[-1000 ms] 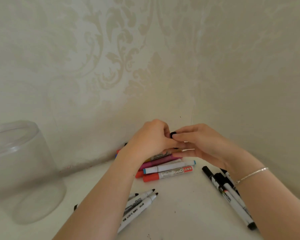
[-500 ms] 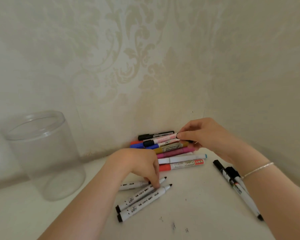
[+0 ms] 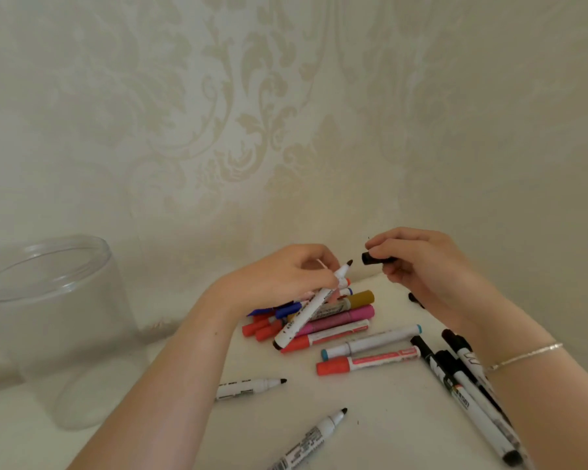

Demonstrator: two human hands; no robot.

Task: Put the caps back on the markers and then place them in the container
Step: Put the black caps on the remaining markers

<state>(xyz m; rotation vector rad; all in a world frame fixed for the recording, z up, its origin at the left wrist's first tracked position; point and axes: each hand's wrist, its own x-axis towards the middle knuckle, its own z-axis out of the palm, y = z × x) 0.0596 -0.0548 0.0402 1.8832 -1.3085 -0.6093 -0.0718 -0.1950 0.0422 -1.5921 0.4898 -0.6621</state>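
Observation:
My left hand (image 3: pixel 286 276) holds an uncapped white marker (image 3: pixel 309 310) tilted, its black tip pointing up and right. My right hand (image 3: pixel 418 262) pinches a black cap (image 3: pixel 370 258) a short gap to the right of that tip. Below both hands lies a pile of capped coloured markers (image 3: pixel 336 317). Two uncapped white markers (image 3: pixel 248 388) (image 3: pixel 313 435) lie on the white table near my left forearm. A clear plastic container (image 3: pixel 55 327) stands upright and open at the far left.
Several capped black-and-white markers (image 3: pixel 462 381) lie under my right forearm. A red-capped marker (image 3: pixel 367 361) and a teal-ended one (image 3: pixel 370 340) lie in the middle. Patterned walls meet in a corner right behind the pile.
My left hand has picked one uncapped marker off the table and raised it. My right hand has left the pile and lifted a black cap toward the marker's tip.

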